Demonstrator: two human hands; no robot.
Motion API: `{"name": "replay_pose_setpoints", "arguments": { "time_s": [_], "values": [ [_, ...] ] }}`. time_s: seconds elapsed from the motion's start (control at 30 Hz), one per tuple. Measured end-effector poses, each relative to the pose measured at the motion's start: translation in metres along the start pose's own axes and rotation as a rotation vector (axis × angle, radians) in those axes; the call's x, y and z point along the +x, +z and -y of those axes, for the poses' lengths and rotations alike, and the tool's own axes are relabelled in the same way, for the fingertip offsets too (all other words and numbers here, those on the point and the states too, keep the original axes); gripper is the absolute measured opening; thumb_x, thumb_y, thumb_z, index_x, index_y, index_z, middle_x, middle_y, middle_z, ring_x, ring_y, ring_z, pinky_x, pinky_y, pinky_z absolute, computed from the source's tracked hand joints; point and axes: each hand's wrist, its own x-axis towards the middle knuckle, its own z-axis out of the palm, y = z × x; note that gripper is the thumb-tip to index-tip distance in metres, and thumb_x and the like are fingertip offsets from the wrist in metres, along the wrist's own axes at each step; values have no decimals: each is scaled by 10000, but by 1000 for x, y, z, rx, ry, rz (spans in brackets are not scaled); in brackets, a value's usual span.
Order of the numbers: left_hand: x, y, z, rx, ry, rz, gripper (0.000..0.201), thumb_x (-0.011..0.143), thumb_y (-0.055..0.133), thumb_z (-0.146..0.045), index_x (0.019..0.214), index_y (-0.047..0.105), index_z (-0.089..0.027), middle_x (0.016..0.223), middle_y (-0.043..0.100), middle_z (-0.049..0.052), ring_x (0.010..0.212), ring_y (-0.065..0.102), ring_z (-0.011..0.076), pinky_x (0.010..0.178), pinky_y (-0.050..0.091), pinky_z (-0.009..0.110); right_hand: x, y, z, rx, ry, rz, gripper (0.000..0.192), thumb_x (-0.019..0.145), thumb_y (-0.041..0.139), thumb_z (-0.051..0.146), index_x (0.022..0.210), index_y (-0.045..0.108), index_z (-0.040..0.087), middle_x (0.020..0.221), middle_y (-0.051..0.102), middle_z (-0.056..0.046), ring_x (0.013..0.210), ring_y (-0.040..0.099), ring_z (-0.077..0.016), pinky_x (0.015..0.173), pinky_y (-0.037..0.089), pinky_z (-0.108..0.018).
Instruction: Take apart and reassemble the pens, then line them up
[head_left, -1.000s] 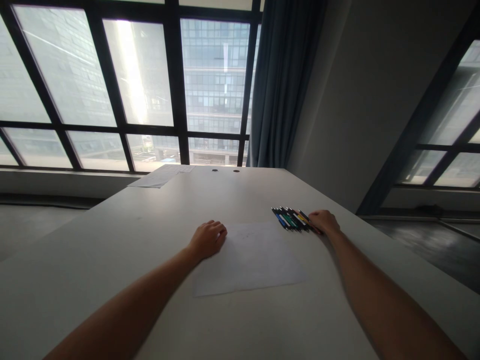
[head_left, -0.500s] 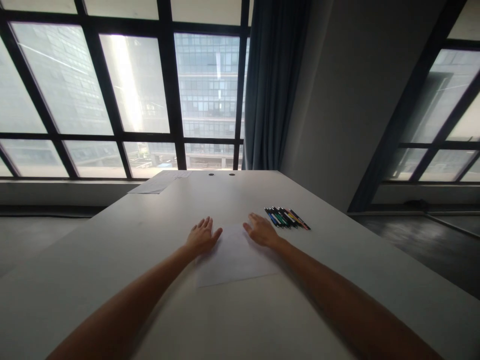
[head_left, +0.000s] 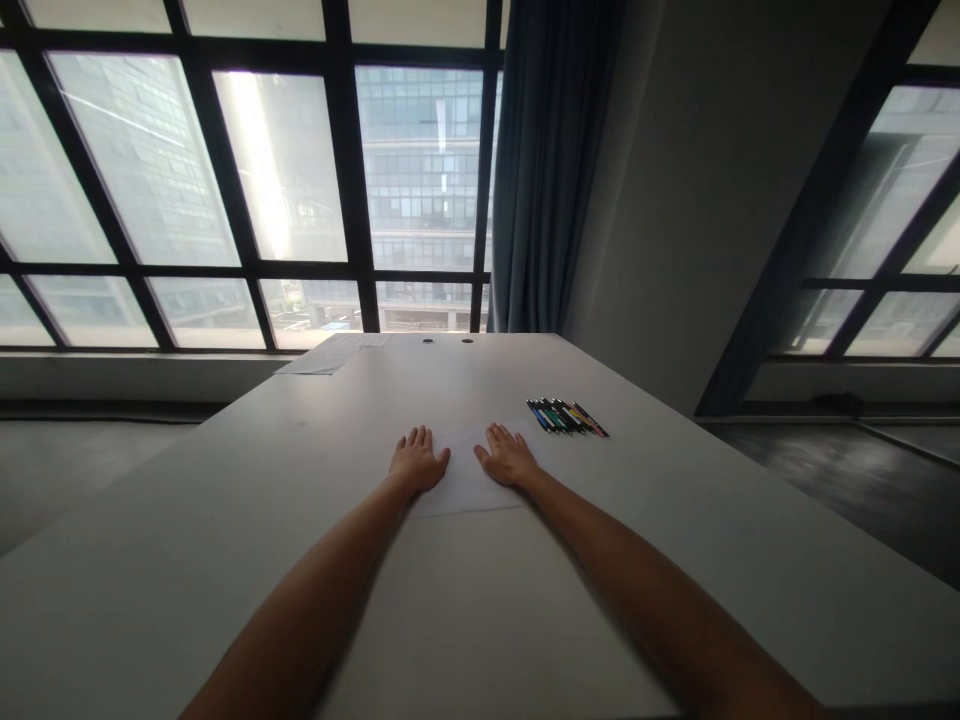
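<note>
A white sheet of paper [head_left: 466, 492] lies flat in front of me, faint against the pale tabletop. On its left side rests my left hand [head_left: 420, 460], palm down with the fingers stretched forward and the thumb out to the right. My right hand [head_left: 508, 458] lies flat on the paper's right side, fingers apart and thumb pointing left. Neither hand grasps anything. Just beyond my right hand, to the right, several coloured pens or pencils [head_left: 564, 417] lie side by side in a slanted row. Parts of the paper's edges are hidden under my hands.
The long white table [head_left: 480, 610] reaches toward the window [head_left: 420, 170]. More paper sheets [head_left: 319, 358] lie at its far left corner. Two dark round discs [head_left: 448, 341] sit near the far edge. A blue curtain [head_left: 532, 180] hangs behind, beside a grey wall.
The paper has slid forward, away from me, with both hands on it. My hands have come slightly closer together, and the view has shifted a little.
</note>
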Motion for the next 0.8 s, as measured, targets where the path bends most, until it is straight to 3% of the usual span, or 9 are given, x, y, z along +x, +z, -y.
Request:
{"name": "replay_pose_setpoints", "arguments": {
  "time_s": [0.33,0.47,0.63,0.73,0.8],
  "values": [
    [5,0,1,-29,-21,37,765,890,205,-572,1468,250,-74,1556,155,163,1445,129,279,1153,147,453,1,0,-1,-7,3,-3,726,941,174,537,1509,148,85,1579,69,-85,1449,43,-194,1160,22,-409],
    [11,-2,5,-176,-41,58,749,879,251,-591,1459,286,-118,1560,154,142,1447,122,271,1156,133,462,1,-2,-1,-6,7,1,718,941,190,533,1507,157,91,1577,84,-92,1449,52,-204,1157,34,-428],
    [20,-11,14,-331,-74,43,661,911,278,-541,1446,319,-155,1531,261,134,1422,233,249,1142,206,452,8,-7,-4,86,29,-3,751,898,366,525,1496,205,99,1562,161,-114,1439,126,-229,1157,73,-419],
    [19,-20,18,-393,-105,-21,624,952,221,-470,1477,243,-133,1553,183,125,1433,198,219,1133,250,409,7,-13,-14,303,39,-98,739,881,428,476,1486,233,100,1525,267,-145,1391,282,-239,1131,197,-380],
    [9,-29,24,-430,-134,-90,610,962,207,-448,1488,211,-139,1572,90,101,1451,113,215,1137,242,407,-1,-21,-21,445,30,-298,629,906,373,424,1443,325,100,1479,361,-152,1341,372,-229,1091,286,-357]
  ]
}}
